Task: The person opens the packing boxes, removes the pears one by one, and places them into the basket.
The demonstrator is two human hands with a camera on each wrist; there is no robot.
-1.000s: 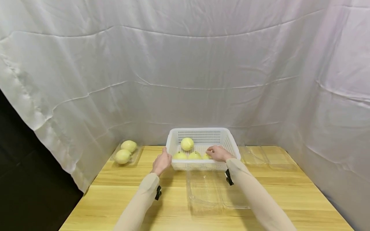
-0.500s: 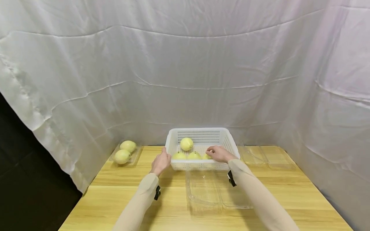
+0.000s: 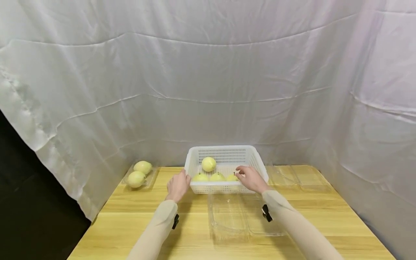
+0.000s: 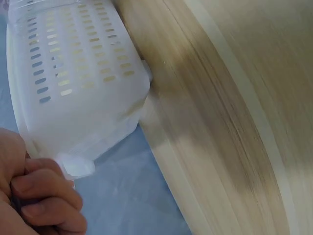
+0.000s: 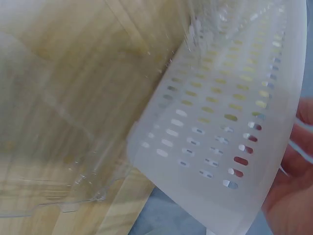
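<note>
A white perforated plastic basket (image 3: 227, 189) stands at the table's back. Several pale yellow, pear-like fruits with dark stems lie inside; one fruit (image 3: 208, 164) sits behind the front row. My left hand (image 3: 178, 185) grips the basket's left rim; its curled fingers (image 4: 49, 191) show beside the corner in the left wrist view. Over the right front rim reaches my right hand (image 3: 252, 179), fingers loosely bent beside the rightmost fruit (image 3: 231, 177) and holding nothing. In the right wrist view the basket wall partly hides those fingers (image 5: 296, 147).
A clear plastic clamshell box (image 3: 229, 216) lies opened in front of the basket. Another clear box (image 3: 308, 178) is at the back right. At the back left, a clear container (image 3: 151, 180) holds two yellow fruits (image 3: 136, 179). Grey curtains (image 3: 208, 119) surround the wooden table (image 3: 130, 231).
My right hand has drawn back slightly to the right, its fingers spreading away from the rightmost fruit, which now shows more. My left hand stays at the basket's rim.
</note>
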